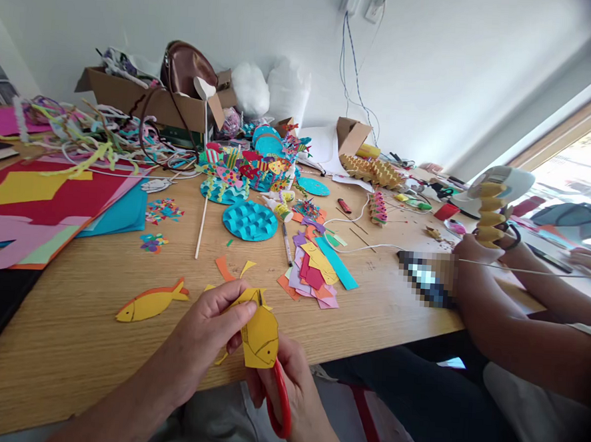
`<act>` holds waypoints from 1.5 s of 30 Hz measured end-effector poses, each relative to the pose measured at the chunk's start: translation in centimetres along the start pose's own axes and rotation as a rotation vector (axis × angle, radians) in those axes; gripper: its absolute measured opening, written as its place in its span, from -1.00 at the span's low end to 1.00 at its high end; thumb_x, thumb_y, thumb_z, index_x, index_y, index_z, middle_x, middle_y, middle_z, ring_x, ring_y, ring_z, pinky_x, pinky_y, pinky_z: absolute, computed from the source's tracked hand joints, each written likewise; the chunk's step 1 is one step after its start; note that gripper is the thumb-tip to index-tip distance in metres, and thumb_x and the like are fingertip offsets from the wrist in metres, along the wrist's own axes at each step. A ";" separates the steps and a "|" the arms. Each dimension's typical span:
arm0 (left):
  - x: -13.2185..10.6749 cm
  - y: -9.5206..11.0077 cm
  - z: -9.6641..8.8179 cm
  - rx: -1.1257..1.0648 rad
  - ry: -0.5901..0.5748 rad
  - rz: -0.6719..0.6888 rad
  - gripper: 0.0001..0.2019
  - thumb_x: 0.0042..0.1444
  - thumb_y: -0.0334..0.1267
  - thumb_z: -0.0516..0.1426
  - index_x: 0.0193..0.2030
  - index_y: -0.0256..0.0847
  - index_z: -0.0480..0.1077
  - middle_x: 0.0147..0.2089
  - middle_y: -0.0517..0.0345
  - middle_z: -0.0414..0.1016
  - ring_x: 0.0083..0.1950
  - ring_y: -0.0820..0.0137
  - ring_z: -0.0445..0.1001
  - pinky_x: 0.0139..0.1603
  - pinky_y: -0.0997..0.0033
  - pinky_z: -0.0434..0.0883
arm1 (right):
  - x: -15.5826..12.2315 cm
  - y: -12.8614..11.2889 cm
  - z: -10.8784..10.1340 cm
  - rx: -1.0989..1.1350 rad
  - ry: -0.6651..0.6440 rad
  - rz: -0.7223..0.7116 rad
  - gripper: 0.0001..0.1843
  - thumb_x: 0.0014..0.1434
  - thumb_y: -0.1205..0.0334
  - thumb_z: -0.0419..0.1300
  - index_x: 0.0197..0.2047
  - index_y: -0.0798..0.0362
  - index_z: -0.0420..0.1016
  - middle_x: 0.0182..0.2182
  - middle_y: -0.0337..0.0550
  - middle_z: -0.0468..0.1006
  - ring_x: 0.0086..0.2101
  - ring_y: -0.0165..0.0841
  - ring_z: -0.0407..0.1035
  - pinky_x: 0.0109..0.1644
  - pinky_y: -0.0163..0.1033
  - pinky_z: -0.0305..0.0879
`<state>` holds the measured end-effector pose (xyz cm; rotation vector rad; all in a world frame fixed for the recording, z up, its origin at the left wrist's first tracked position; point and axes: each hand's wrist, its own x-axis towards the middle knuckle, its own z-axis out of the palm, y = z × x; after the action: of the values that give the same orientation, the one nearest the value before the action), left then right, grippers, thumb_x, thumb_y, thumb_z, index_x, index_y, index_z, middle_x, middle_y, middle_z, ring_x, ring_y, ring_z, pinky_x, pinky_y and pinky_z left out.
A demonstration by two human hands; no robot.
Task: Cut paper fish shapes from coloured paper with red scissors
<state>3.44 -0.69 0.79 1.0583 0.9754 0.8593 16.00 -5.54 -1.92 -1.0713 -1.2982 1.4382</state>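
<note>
My left hand [209, 329] pinches a yellow paper fish [260, 335] by its upper edge, just in front of the table's near edge. My right hand [292, 387] is closed around red-handled scissors [279, 397], whose blades reach up into the top of the yellow paper. A finished yellow and orange paper fish [151, 301] lies flat on the wooden table [83, 335] to the left of my hands. Small yellow and orange scraps [232, 268] lie just beyond my left hand.
A co-worker at the right holds a folded yellow paper column [490, 215] and a thin stick. A pile of coloured paper strips [315, 269], blue pleated discs [249, 219], large coloured sheets [36, 212] and a cardboard box [147, 98] crowd the table.
</note>
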 end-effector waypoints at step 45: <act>0.3 -0.1 -0.6 0.026 -0.046 -0.065 -0.82 -0.01 -0.18 0.09 -0.54 -0.19 0.23 -0.58 0.32 0.20 -0.55 0.54 0.12 -0.56 0.58 0.13 | 0.4 -0.2 0.1 -0.004 -0.017 0.055 -0.42 0.19 -0.22 -0.04 -0.37 0.15 0.47 -0.73 -0.37 0.18 -0.70 -0.57 0.00 -0.64 -0.46 -0.05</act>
<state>2.96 -0.30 0.53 1.0584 0.9792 0.7677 15.86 -5.18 -1.71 -1.1072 -1.2930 1.4890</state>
